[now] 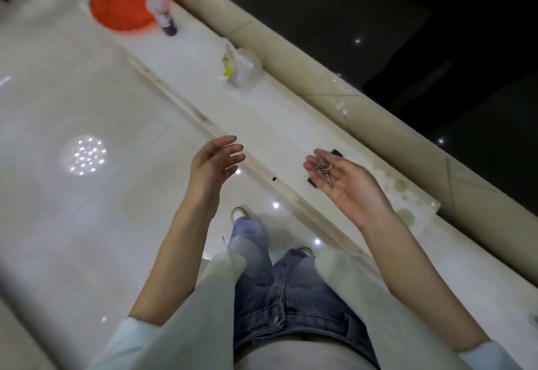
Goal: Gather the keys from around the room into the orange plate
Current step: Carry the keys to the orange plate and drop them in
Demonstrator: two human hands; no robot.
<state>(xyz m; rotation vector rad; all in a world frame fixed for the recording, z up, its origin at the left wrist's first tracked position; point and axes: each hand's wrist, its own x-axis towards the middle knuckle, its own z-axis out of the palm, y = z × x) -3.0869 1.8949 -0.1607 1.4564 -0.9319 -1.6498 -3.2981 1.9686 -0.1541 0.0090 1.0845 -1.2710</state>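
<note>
A small bunch of silver keys (322,167) on a ring lies on the upturned fingers of my right hand (346,185), held above a long white ledge (279,125). The fingers curl loosely under the keys. My left hand (214,166) is raised to the left of it, fingers apart and holding nothing. The orange plate (122,3) sits at the far end of the ledge, at the top left, and looks blurred; I cannot tell what lies in it.
A white-capped dark bottle (166,17) stands next to the plate. A clear container with papers (240,68) sits midway along the ledge. A beige raised wall (334,78) runs along the ledge's right side. Glossy white floor (72,107) spreads left. Small black pieces (312,182) lie under my right hand.
</note>
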